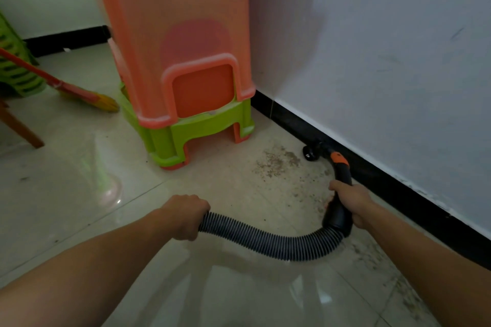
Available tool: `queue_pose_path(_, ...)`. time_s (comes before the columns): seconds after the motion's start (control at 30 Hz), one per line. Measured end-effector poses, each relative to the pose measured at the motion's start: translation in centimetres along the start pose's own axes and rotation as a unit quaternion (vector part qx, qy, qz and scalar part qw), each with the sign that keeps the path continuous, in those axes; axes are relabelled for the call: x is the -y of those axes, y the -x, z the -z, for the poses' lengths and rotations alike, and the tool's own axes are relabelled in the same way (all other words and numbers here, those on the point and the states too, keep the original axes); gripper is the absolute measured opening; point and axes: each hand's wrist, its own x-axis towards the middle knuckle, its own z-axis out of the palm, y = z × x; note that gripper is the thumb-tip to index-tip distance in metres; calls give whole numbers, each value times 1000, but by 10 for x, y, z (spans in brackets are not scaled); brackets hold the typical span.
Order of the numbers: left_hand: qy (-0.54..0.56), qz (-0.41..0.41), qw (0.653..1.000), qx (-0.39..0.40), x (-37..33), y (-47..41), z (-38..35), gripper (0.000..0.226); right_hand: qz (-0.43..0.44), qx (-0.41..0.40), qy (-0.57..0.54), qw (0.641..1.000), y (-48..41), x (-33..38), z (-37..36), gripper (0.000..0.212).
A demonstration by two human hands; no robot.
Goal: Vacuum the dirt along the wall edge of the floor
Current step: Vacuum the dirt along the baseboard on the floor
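Here, right hand point(352, 203) on handle point(343, 175)

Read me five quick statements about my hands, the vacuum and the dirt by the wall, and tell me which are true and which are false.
1. The left hand grips the ribbed hose. True.
2. The right hand is empty. False: it holds the black vacuum handle.
3. The nozzle sits against the black baseboard. True.
4. The dirt lies on top of the stacked stools. False: it is on the floor, between the stools and the nozzle.
5. The left hand holds the broom. False: no hand touches it, and its bristles rest on the floor left of the stools.
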Motion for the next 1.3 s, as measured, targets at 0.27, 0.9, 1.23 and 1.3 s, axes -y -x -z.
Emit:
queue_pose_path(0.27,-4,-8,1000,28,-5,9,-7,33,18,20,13,1000,-7,-2,-10,23)
queue_pose_path(0.9,15,31,999,32,18,34,-14,33,45,90,76,992,-30,24,-72,37)
queue_pose_path(1.23,42,68,996,39,33,41,-24,35,68,92,70,991,-41,41,-112,42)
queue_pose_path(1.3,42,71,995,49,39,46,-29,35,74,86,78,990,-35,36,-119,43)
